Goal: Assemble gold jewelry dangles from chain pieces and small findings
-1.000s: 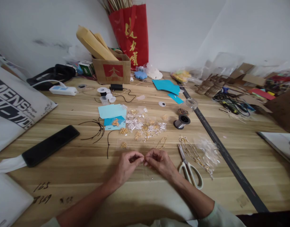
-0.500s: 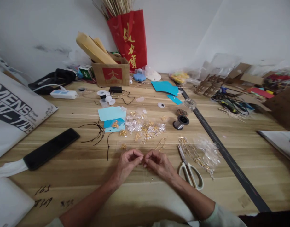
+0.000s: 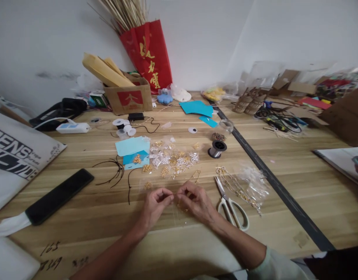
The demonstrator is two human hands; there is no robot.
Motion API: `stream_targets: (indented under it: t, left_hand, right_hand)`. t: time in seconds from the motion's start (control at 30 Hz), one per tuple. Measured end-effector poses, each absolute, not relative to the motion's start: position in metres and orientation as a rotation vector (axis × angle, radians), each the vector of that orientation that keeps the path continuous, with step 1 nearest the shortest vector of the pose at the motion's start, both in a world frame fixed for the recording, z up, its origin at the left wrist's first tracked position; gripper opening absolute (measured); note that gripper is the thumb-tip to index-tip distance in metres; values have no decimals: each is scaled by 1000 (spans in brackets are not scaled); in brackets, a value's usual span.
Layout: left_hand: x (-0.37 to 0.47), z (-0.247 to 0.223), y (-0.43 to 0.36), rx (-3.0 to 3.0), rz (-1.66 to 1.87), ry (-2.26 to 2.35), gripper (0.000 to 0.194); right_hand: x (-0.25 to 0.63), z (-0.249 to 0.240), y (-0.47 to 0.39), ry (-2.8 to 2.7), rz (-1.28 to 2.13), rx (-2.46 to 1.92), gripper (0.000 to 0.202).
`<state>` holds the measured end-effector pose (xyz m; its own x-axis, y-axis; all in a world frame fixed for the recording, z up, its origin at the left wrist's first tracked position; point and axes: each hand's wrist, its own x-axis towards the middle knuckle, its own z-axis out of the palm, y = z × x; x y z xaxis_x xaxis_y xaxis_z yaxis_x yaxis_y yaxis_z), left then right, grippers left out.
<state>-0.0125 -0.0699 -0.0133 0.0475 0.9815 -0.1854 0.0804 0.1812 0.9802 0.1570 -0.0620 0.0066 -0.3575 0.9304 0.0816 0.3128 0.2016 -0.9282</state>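
Note:
My left hand [image 3: 158, 206] is pinched at the front middle of the table, its fingertips on something too small to name. Close beside it, my right hand [image 3: 195, 200] pinches too, with a bit of fine gold chain [image 3: 183, 209] hanging under its fingers; what its tips grip is hidden. Gold and silver findings [image 3: 179, 159] lie in small piles beyond the hands. White-handled scissors [image 3: 233, 212] rest to the right of my right hand, near gold chains [image 3: 237, 188]. A spool of wire [image 3: 217, 149] stands behind them.
Black cords [image 3: 114, 171] and light blue cards [image 3: 132, 146] lie to the left, with a black phone [image 3: 60, 196] farther left. A cardboard box [image 3: 128, 97] and red bag [image 3: 155, 58] stand at the back. A dark strip [image 3: 272, 179] crosses the right side.
The view has shifted slightly, so the table's objects appear farther left. My hands stay close together; a gold piece now shows hanging below my right fingers.

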Motion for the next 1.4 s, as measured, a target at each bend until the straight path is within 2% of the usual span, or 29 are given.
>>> stream_targets:
  t: [0.3, 0.7, 1.03, 1.4]
  left_hand:
    - [-6, -15, -70, 1334, 930, 1366, 11]
    - [-4, -26, -69, 1444, 932, 1381, 8]
    - [-5, -19, -67, 1290, 936, 1302, 11]
    - [-5, -16, -64, 1151, 967, 1268, 9]
  right_hand:
    - [158, 0, -58, -1868, 1124, -1216, 10]
    - [160, -2, -56, -2073, 874, -1203, 8]
    - [162, 2, -53, -1838, 1304, -1238, 14]
    - [161, 2, -51, -1835, 1304, -1253, 15]
